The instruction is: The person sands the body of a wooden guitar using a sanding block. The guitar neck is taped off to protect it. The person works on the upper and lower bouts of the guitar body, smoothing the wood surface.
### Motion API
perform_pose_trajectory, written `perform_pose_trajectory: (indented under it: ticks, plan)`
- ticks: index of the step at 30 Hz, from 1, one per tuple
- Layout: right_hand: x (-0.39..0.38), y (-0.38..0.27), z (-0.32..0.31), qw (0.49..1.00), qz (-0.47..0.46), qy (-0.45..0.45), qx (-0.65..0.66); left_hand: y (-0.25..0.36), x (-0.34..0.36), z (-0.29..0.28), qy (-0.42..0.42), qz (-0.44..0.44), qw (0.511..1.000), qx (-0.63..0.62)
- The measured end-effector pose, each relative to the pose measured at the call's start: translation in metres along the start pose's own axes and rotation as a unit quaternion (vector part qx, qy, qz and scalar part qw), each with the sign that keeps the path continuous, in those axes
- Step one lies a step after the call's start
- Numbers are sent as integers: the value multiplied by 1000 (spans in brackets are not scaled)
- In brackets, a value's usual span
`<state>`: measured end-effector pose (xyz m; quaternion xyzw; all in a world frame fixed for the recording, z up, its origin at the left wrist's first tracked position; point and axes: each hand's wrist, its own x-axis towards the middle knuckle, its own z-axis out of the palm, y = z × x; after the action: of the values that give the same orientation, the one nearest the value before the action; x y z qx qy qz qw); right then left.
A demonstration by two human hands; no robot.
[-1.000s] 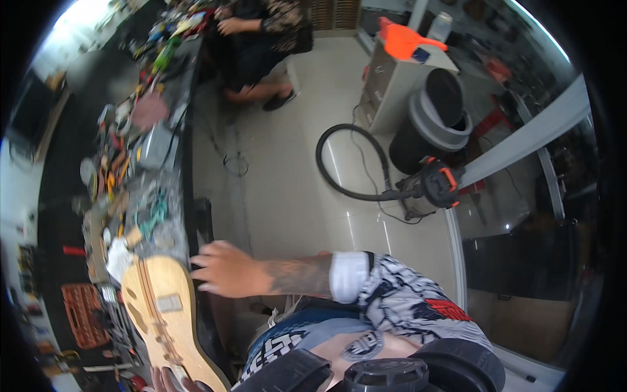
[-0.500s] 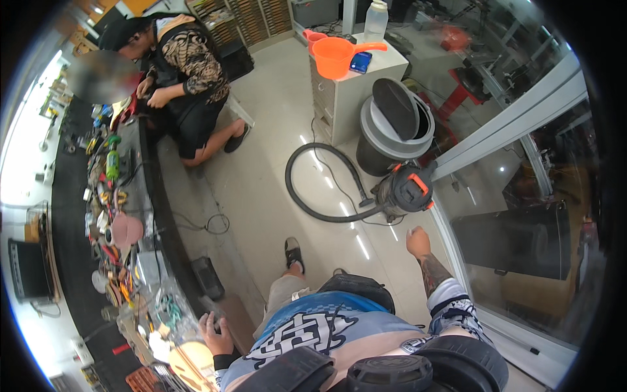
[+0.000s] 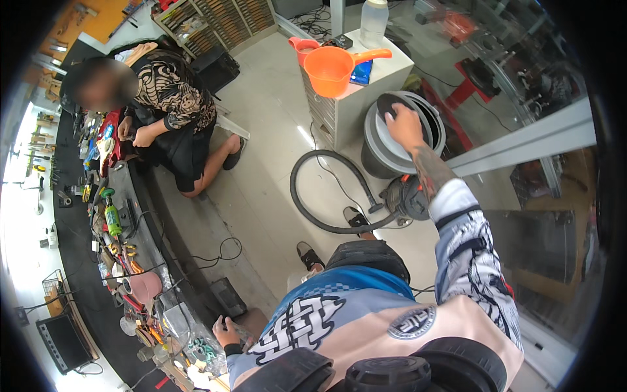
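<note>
My right hand (image 3: pixel 406 129) reaches over a large grey bin (image 3: pixel 372 147). Its thumb and fingers are on the bin's black lid (image 3: pixel 390 102), which is tilted up and partly covered by the hand. Low in the view, close to the bench's near end, is my left hand (image 3: pixel 226 333). Its fingers are bent and apart, and nothing shows in them. Teal strands (image 3: pixel 204 349) and clear plastic bags (image 3: pixel 176 320) lie on the bench beside it.
A black vacuum cleaner (image 3: pixel 406 199) with a looped hose (image 3: pixel 293 189) stands by the bin. An orange dipper (image 3: pixel 328 73) rests on a white cabinet (image 3: pixel 339 121). Another person (image 3: pixel 173 98) sits at the cluttered bench (image 3: pixel 140 189). A cable (image 3: pixel 225 251) lies on the floor.
My right hand has moved up and away from my side to the bin lid. My left hand has shifted slightly. My feet and the view have turned.
</note>
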<state>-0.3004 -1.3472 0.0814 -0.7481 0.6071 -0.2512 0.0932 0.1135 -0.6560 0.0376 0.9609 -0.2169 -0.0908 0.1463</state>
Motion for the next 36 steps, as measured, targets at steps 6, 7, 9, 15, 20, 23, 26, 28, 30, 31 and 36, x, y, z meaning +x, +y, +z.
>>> perform_pose_trajectory:
  ticks: [6,7,9,15,20,23,26,28,30,31,36]
  plan:
    - [127,-6,97,998,29,-39,-28,75,-117,-25,-18,31,995,-92]
    - [139,-11,107,997,68,-40,-14,89,-139,-26,-38,2,998,-54]
    - [158,-15,127,989,143,-38,4,105,-173,-13,-95,-73,993,2]
    - [204,-6,160,972,224,-55,35,175,-177,38,-143,-148,979,19]
    - [217,-4,181,965,257,-22,38,200,-165,54,-148,-167,975,20]
    - [219,-7,181,962,270,-21,44,207,-163,59,-154,-175,972,21]
    - [226,-6,180,960,278,-18,39,212,-163,64,-159,-179,971,20]
    - [227,-7,183,957,287,-18,38,214,-162,63,-161,-182,970,23]
    - [230,-11,183,954,298,-16,42,215,-162,64,-162,-184,969,24]
    - [230,-14,180,952,300,-24,51,216,-162,64,-162,-188,968,26]
    - [227,-18,171,949,306,-36,71,220,-164,66,-164,-192,967,26]
